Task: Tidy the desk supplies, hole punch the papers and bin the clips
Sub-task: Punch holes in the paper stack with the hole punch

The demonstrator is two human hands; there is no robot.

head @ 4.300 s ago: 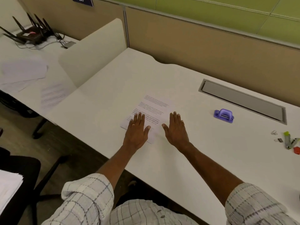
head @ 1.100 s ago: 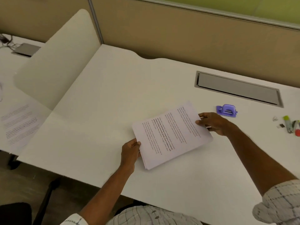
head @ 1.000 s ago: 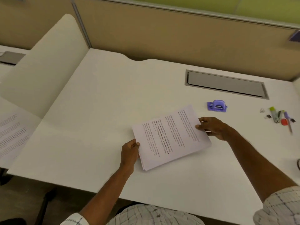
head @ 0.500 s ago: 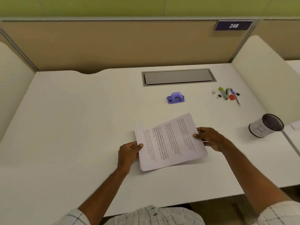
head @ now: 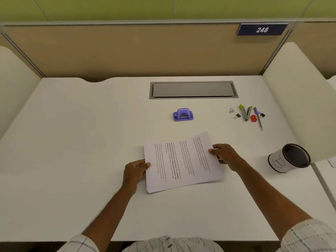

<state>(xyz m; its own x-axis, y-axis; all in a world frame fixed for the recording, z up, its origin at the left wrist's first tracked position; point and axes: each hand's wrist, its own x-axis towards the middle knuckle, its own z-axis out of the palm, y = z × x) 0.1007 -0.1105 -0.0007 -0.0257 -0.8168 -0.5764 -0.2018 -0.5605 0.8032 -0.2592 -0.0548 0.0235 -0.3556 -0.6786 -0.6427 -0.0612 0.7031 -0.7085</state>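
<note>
A stack of printed papers is held over the middle of the white desk, turned sideways. My left hand grips its left edge and my right hand grips its right edge. Beyond the stack a purple hole punch sits on the desk. At the far right lie a paper clip, two binder clips, a green-tipped stapler, a red object and a purple pen. A black mesh cup with a white label marked "B" stands tilted at the right.
A grey cable hatch is set into the desk at the back. White dividers rise on both sides, and a tan partition with a "248" plate closes the back.
My hands went from lying flat on the papers to lifting the stack by both edges. My view swung right, bringing the cup and supplies into sight; the stack has drifted slightly right.
</note>
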